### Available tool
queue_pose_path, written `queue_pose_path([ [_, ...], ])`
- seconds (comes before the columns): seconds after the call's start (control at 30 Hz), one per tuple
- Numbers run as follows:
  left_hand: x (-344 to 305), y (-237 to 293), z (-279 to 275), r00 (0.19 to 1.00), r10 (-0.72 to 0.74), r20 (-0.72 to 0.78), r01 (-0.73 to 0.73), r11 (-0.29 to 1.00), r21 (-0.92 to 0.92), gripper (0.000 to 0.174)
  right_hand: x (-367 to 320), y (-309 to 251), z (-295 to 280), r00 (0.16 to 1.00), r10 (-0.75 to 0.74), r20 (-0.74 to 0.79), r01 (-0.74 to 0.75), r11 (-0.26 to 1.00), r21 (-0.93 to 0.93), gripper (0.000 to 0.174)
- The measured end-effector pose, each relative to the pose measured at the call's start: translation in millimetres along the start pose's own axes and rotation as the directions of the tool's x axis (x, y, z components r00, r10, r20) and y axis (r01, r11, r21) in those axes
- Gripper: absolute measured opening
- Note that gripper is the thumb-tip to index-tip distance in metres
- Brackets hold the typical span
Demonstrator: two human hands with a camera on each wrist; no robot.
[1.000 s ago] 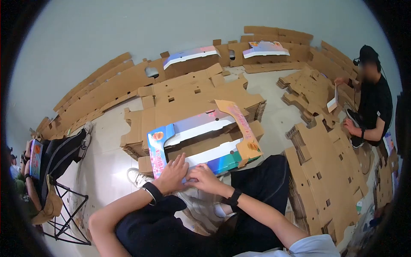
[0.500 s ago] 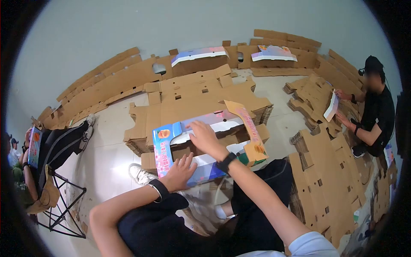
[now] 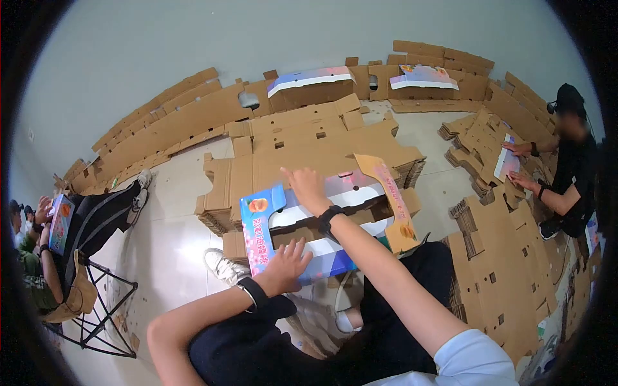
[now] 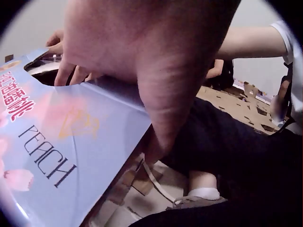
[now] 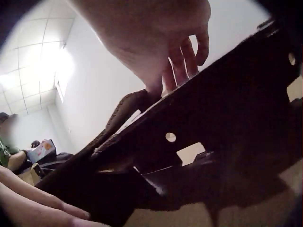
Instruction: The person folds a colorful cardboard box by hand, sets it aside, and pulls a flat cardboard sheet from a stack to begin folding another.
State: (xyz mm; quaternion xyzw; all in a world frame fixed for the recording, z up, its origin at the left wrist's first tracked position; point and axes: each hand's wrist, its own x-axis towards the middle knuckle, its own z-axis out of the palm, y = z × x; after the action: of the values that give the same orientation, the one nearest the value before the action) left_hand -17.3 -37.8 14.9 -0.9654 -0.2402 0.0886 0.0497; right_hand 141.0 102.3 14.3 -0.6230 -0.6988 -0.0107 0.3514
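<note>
Touching the open-topped peach box point(image 3: 328, 262); left hand point(image 3: 286, 268), right hand point(image 3: 310, 191)

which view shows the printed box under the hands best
The head view: the box shows nearly whole, opening included, with left hand and right hand partly covering it. The left wrist view gives one printed side, PEACH readable; the right wrist view, mainly a dark wall.

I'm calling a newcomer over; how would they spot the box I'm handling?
Find the big stack of flat brown cardboard mid-floor. Toward you, before your dark trousers, is the printed box. Unlike the plain sheets around, it has a blue end, an orange end and an open top.
</note>
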Motion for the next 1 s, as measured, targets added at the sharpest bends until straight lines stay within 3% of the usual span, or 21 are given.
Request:
queue_pose_path([
  [0.03,1,0,-1,1.0,0.001,-0.002,-0.001,1.0,0.001,0.086,3,-1,-5,0.988,0.14,0.061,-0.142,0.99,0.014,0.035],
  [0.07,0,1,-3,1.0,0.002,-0.021,-0.002,1.0,0.005,0.085,0,1,-4,0.988,0.143,0.059,-0.144,0.99,0.013,0.035],
  [0.13,-2,1,-6,0.999,0.006,-0.037,-0.005,1.0,0.013,0.085,-10,4,-2,0.999,-0.026,-0.035,0.027,0.999,0.024,0.03],
  [0.27,-2,-2,-4,0.999,0.029,-0.038,-0.028,0.999,0.02,0.086,-21,16,-23,0.994,0.046,0.102,-0.063,0.982,0.18,0.025],
  [0.33,-2,-1,-3,0.999,0.028,-0.034,-0.029,0.999,-0.019,0.089,-24,33,-27,0.989,-0.11,-0.101,0.133,0.958,0.256,0.024],
  [0.37,-2,0,-4,1.0,0.023,-0.019,-0.023,1.0,-0.006,0.089,-23,46,-34,0.989,-0.108,-0.101,0.13,0.961,0.245,0.024],
  [0.43,-2,-1,-3,1.0,0.021,-0.021,-0.021,1.0,0.006,0.091,-14,79,-53,0.981,-0.085,0.173,0.095,0.994,-0.05,0.041],
  [0.5,-3,-1,-9,0.999,0.019,-0.035,-0.019,1.0,0.012,0.088,4,111,-76,0.88,0.108,0.463,-0.069,0.993,-0.099,0.041],
  [0.57,-4,-1,-10,1.0,-0.003,-0.029,0.003,1.0,0.009,0.086,-2,90,-156,0.86,0.099,0.501,0.01,0.978,-0.209,0.035],
  [0.63,-5,-3,-10,0.999,-0.001,-0.044,0.001,1.0,0.003,0.087,-6,159,-148,0.937,0.093,0.336,-0.008,0.969,-0.245,0.032],
  [0.7,-7,-6,-8,0.999,0.0,-0.053,0.0,1.0,-0.006,0.088,-20,184,-173,0.896,0.044,0.442,0.05,0.979,-0.198,0.029],
  [0.77,-7,-9,-7,0.998,-0.002,-0.06,0.001,1.0,-0.014,0.089,-50,229,-162,0.936,-0.247,0.251,0.282,0.952,-0.117,0.031],
  [0.8,-7,-10,-6,0.998,-0.003,-0.062,0.002,1.0,-0.016,0.09,-70,226,-158,0.935,-0.253,0.249,0.289,0.949,-0.122,0.031],
  [0.87,-8,-14,-6,0.998,-0.007,-0.058,0.006,1.0,-0.018,0.091,-100,219,-151,0.995,-0.09,0.032,0.094,0.987,-0.133,0.033],
  [0.9,-9,-15,-7,0.998,-0.008,-0.056,0.007,1.0,-0.016,0.091,-101,214,-155,0.995,-0.091,0.031,0.094,0.987,-0.129,0.033],
  [0.97,-10,-18,-7,0.997,0.008,-0.073,-0.01,0.999,-0.036,0.09,-108,206,-163,0.968,-0.118,0.221,0.186,0.929,-0.321,0.042],
  [1.0,-10,-18,-5,0.997,0.007,-0.072,-0.009,0.999,-0.036,0.09,-106,183,-172,0.968,-0.118,0.22,0.186,0.929,-0.319,0.042],
])
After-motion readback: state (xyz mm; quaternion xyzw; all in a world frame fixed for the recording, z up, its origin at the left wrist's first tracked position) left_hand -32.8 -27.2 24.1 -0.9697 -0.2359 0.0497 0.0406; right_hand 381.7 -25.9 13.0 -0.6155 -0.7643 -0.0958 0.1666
